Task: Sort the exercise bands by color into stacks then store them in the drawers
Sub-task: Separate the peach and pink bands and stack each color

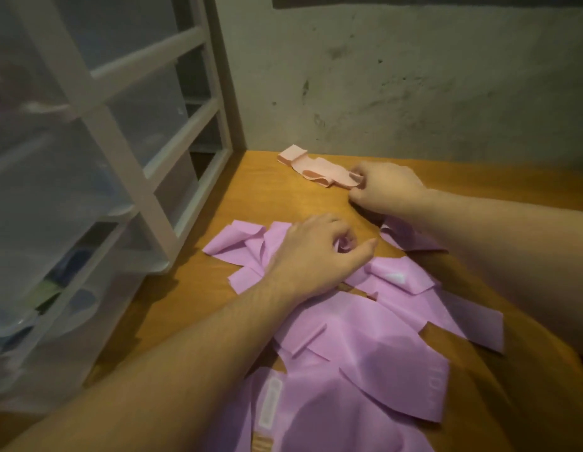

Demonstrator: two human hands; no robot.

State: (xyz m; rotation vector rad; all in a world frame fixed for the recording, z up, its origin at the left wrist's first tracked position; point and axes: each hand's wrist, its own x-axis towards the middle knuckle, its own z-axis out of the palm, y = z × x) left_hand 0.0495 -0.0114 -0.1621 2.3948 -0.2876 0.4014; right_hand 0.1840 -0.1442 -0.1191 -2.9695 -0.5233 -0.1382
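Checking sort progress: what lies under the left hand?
The left hand rests on loose lilac rubber exercise bands spread over the orange wooden table. Whatever lies beneath its palm is covered.

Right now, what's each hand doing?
Left hand: fingers curled on the purple bands.
Right hand: pinching the peach band.

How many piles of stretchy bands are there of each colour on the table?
Lilac pile: 1
Peach pile: 1
Total: 2 piles. The bands inside each pile overlap too much to count one by one.
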